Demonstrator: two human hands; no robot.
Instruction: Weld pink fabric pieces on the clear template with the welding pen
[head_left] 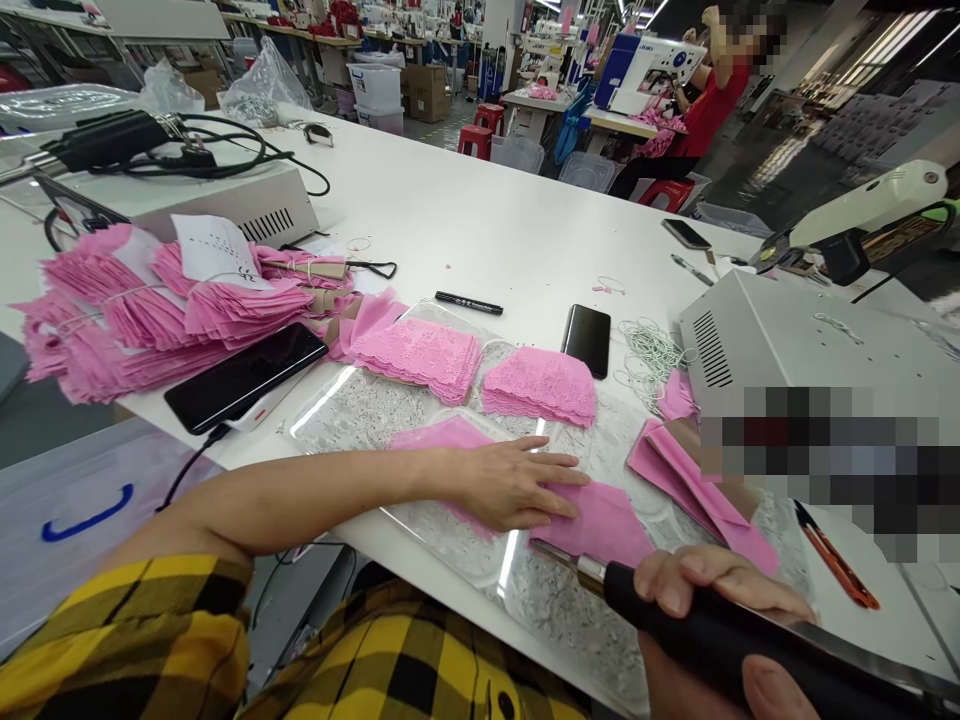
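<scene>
My left hand (517, 483) lies flat with fingers spread, pressing on a pink fabric piece (607, 520) on a clear, scratched plastic sheet (577, 610). Part of another pink piece (442, 434) shows beneath that wrist and forearm. My right hand (720, 600) is wrapped round a black-handled tool (675, 608) with a thin metal tip, which is at the near edge of the fabric piece. Whether the tip touches the cloth I cannot tell. Just beyond my left hand sit two stacks of pink lace pieces, a left stack (420, 358) and a right stack (538, 385).
Tied pink fabric bundles (180, 300) and a large black phone (247, 375) lie at left. A marker (469, 303), a smaller phone (587, 340) and pale strings (651, 355) are farther back. At right are a grey metal box (795, 350), folded pink pieces (697, 495) and an orange cutter (836, 560).
</scene>
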